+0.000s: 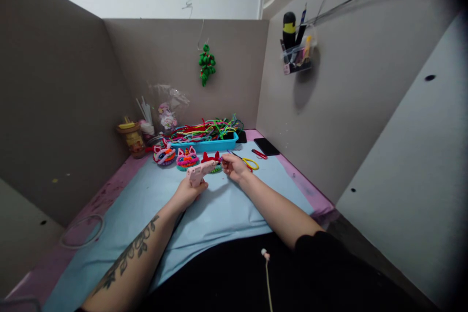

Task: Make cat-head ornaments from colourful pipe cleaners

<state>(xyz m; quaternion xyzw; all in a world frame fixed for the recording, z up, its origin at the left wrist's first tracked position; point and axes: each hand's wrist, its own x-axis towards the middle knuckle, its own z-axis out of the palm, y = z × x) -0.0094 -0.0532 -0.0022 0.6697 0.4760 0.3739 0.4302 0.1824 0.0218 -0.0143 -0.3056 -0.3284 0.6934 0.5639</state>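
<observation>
My left hand is wrapped round the handle of a pale pink glue gun, whose nozzle points right. Close to that nozzle, my right hand pinches something small, purple in part and too small to make out. Behind the glue gun lies a red and green fuzzy figure, partly hidden by it. Two more figures stand to its left: a pink and orange one with a horn and a pink, white and purple one. Yellow-handled scissors lie just beyond my right hand.
A blue tray heaped with coloured pipe cleaners stands at the back. At right are a dark phone and a red tool. A decorated cup stands back left. Grey partitions enclose the table; a tool holder hangs right.
</observation>
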